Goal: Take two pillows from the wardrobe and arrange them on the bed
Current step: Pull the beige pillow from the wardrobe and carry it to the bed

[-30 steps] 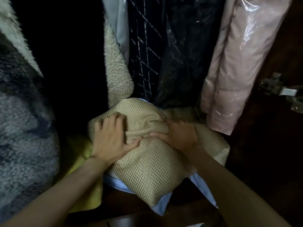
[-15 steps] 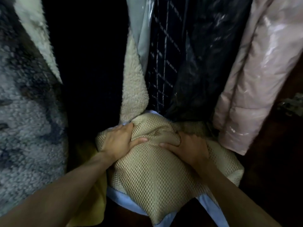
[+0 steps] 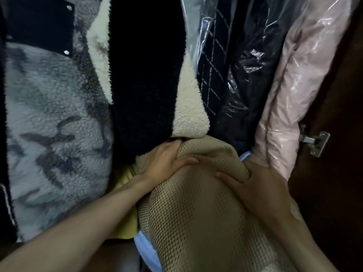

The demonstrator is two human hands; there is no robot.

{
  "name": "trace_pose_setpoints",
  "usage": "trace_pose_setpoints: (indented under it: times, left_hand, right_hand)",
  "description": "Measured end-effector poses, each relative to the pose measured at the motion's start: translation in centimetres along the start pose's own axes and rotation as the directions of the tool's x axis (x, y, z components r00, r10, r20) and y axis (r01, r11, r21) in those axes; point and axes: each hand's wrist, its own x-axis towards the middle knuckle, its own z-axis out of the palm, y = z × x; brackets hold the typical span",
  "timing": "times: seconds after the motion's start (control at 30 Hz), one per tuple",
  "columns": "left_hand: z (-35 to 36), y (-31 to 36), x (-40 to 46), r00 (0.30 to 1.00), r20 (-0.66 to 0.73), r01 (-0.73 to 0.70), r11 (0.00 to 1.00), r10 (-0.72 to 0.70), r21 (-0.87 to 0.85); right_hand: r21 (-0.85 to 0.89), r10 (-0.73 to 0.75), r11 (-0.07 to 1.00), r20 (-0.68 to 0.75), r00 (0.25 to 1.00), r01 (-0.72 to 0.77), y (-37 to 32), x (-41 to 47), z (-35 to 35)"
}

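Observation:
A beige waffle-textured pillow (image 3: 198, 218) with a light blue underside fills the lower middle of the head view, inside the wardrobe under hanging clothes. My left hand (image 3: 167, 163) grips its upper left part, fingers dug into the fabric. On the upper right my right hand (image 3: 253, 183) clutches a fold of the same pillow. A yellow soft item (image 3: 125, 218), perhaps another pillow, lies beneath at the left, mostly hidden.
Hanging clothes crowd close above: a grey fleece jacket (image 3: 55, 124) at left, a black and cream fleece (image 3: 149, 85), dark garments in plastic (image 3: 235, 75), a pink padded coat in plastic (image 3: 298, 91). The dark wooden wardrobe side with a metal hinge (image 3: 316, 140) stands at right.
The pillow has come toward me and now looms larger and lower in view. Both hands keep their grip on it. The hanging clothes appear closer.

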Motion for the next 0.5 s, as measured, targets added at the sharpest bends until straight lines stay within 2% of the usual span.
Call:
trace_pose_setpoints:
  times: [0.2, 0.27, 0.37, 0.5]
  left_hand:
    - [-3.7, 4.0, -1.9, 0.999, 0.009, -0.039, 0.99, 0.041, -0.137]
    - [-4.7, 6.8, -2.5, 0.997, 0.012, -0.079, 0.989, 0.081, -0.126]
    - [-6.2, 12.1, -2.9, 0.977, 0.025, -0.212, 0.975, 0.214, -0.065]
    - [-9.4, 17.0, -4.7, 0.957, 0.062, -0.281, 0.958, 0.284, -0.052]
  right_hand:
    - [-0.114, -0.007, 0.993, -0.092, 0.996, -0.003, -5.6, -3.7, -7.6]
    - [-0.141, 0.085, 0.986, -0.063, 0.994, -0.093, -6.3, -6.1, -10.7]
    - [-0.058, 0.236, 0.969, -0.087, 0.968, -0.242, -6.7, -9.7, -16.0]
    - [-0.03, 0.257, 0.964, -0.116, 0.959, -0.262, -7.6, -13.2, -21.2]
